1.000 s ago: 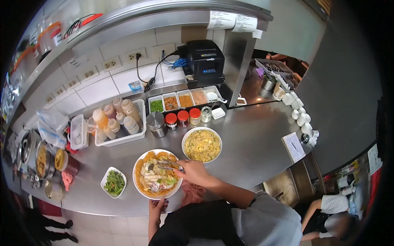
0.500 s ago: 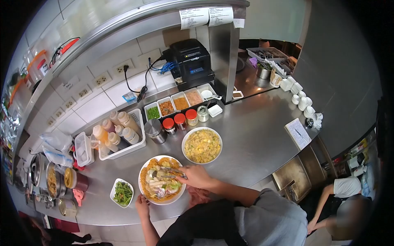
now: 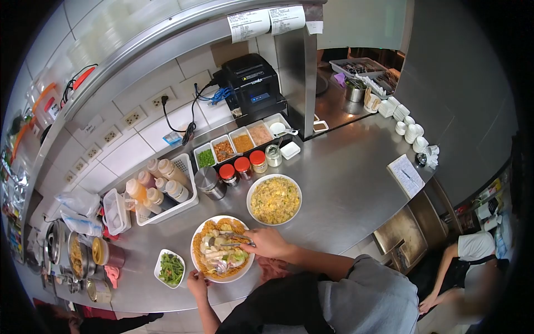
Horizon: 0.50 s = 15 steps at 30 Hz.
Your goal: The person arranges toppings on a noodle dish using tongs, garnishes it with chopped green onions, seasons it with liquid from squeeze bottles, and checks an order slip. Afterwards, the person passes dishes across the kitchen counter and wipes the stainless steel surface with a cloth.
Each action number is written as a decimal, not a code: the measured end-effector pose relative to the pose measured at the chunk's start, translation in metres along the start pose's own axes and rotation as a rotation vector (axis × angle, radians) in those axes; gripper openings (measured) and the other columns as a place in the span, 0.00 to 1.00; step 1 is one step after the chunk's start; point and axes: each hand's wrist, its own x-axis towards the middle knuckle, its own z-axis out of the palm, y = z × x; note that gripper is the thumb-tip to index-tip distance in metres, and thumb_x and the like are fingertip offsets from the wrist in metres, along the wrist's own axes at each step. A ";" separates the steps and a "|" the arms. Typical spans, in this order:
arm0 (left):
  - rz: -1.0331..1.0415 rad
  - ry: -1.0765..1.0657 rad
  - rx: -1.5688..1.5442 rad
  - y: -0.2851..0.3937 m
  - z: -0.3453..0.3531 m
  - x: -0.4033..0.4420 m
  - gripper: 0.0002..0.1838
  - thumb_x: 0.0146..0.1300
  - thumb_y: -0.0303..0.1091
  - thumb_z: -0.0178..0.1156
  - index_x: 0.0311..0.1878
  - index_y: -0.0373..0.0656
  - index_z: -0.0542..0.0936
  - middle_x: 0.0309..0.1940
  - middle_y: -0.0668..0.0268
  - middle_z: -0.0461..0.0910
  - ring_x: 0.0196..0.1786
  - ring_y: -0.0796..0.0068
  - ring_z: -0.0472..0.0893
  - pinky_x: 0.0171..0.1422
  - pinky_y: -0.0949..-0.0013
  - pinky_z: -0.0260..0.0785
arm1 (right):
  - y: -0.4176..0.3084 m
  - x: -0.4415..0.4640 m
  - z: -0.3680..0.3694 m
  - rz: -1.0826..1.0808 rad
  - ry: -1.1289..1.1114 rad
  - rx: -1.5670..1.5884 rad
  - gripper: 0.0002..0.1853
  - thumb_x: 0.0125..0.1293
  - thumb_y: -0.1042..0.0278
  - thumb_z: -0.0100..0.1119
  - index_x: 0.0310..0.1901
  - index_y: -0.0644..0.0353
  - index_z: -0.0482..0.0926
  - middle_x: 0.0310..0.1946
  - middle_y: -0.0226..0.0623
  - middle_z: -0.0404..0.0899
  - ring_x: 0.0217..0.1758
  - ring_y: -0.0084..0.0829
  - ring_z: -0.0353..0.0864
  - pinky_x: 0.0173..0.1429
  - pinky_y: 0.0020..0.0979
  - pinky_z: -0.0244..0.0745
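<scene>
My right hand [image 3: 271, 244] grips metal tongs [image 3: 238, 240], their tips in the topping on a white plate [image 3: 240, 274]. Crispy-looking noodles [image 3: 202, 245] ring that topping of pale pieces and green vegetables. At the plate's lower left edge, my left hand [image 3: 197, 284] is closed on the rim, its fingertips partly hidden. Just left of it stands a small white bowl of green vegetables [image 3: 171, 270]. Beyond the plate, to the right, is a round bowl of fried rice [image 3: 275, 200]. A reddish cloth [image 3: 272, 268] lies beside the plate, partly under my right arm.
Behind are a basket of squeeze bottles [image 3: 161, 186], red-lidded jars [image 3: 242, 166], condiment trays [image 3: 224, 149] and a printer [image 3: 250, 83]. Pots and tubs [image 3: 105, 253] stand left. A notepad [image 3: 406, 176] lies on the counter's right side. A co-worker [image 3: 467, 261] is at lower right.
The view has shifted slightly. My right hand still holds the tongs over the plate, and the topping's pieces lie a little differently. My left hand stays at the rim.
</scene>
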 end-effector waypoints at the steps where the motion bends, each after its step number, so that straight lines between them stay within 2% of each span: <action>1: -0.009 -0.005 -0.007 0.000 -0.001 0.001 0.09 0.66 0.25 0.56 0.44 0.27 0.73 0.24 0.55 0.80 0.17 0.68 0.81 0.15 0.69 0.75 | 0.000 0.000 0.001 -0.002 -0.009 -0.006 0.21 0.63 0.46 0.58 0.43 0.58 0.81 0.34 0.46 0.83 0.35 0.48 0.84 0.38 0.45 0.78; 5: -0.044 -0.049 -0.070 -0.011 -0.007 0.010 0.08 0.66 0.25 0.56 0.41 0.27 0.72 0.24 0.54 0.80 0.17 0.66 0.81 0.16 0.68 0.76 | -0.004 0.000 -0.002 -0.010 -0.009 -0.001 0.21 0.64 0.47 0.57 0.43 0.58 0.81 0.35 0.45 0.83 0.36 0.48 0.84 0.38 0.45 0.78; 15: -0.068 0.051 -0.150 -0.005 -0.002 -0.003 0.09 0.67 0.27 0.57 0.34 0.32 0.71 0.22 0.57 0.78 0.16 0.67 0.80 0.16 0.69 0.75 | 0.002 -0.001 0.003 0.004 0.002 0.016 0.21 0.64 0.47 0.58 0.44 0.58 0.81 0.36 0.46 0.84 0.36 0.48 0.84 0.39 0.45 0.78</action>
